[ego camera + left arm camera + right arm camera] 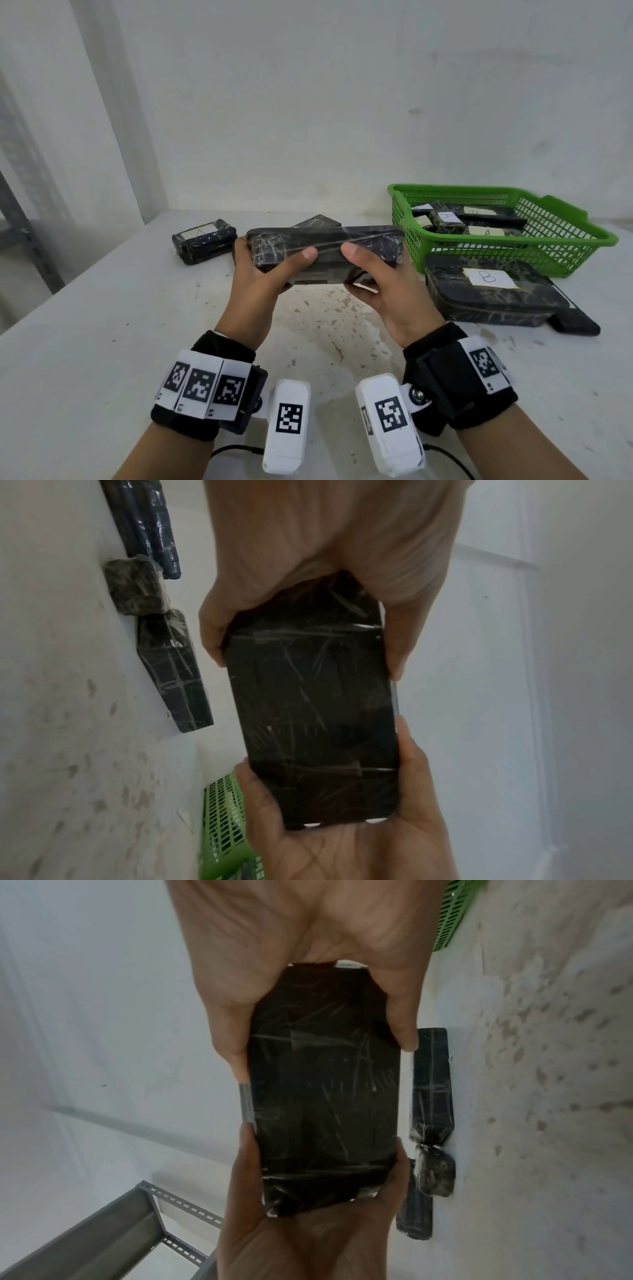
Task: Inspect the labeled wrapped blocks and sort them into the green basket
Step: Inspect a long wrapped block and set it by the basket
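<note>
Both hands are on one long dark wrapped block (325,253), held up above the tabletop (102,342) mid-frame. The left hand (260,274) wraps its left end, thumb on the front; the right hand (380,281) grips the right end the same way. No label showing on it. The green basket (561,250) sits at right with labeled blocks inside.
</note>
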Motion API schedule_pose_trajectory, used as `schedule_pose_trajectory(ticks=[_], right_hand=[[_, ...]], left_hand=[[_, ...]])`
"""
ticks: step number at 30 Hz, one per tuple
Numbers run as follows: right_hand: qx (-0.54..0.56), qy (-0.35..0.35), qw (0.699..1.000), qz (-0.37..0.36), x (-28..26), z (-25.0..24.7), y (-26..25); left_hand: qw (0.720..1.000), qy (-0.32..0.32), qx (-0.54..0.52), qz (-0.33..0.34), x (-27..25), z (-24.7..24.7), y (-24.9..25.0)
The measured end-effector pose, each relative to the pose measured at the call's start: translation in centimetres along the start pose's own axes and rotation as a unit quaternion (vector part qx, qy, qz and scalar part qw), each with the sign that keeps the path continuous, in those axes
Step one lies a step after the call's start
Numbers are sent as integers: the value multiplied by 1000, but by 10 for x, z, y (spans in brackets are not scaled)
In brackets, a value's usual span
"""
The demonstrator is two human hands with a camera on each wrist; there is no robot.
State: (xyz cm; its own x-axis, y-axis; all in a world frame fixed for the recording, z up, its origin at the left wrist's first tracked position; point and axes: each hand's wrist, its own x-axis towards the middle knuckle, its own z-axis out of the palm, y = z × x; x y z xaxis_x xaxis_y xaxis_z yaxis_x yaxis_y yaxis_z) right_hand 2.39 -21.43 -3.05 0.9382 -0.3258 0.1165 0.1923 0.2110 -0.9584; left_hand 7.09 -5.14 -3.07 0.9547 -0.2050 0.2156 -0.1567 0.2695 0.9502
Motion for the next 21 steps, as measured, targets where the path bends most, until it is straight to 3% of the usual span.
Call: schedule_pose_trajectory(ticks=[4, 15, 18, 21], right_hand=[[-17, 1, 1000, 14, 1, 0, 2], [-43, -33, 997, -49, -6, 0, -7], [-39, -52, 997, -47, -7, 0, -10], [-2, -29, 999, -20, -5, -1, -10]], left_hand=[[1000, 2, -22, -2, 2, 1, -3], [999, 31, -23, -14, 7, -5, -8], [997, 36, -61, -27, 11, -11, -6], [993, 12, -110, -36, 10, -14, -2]])
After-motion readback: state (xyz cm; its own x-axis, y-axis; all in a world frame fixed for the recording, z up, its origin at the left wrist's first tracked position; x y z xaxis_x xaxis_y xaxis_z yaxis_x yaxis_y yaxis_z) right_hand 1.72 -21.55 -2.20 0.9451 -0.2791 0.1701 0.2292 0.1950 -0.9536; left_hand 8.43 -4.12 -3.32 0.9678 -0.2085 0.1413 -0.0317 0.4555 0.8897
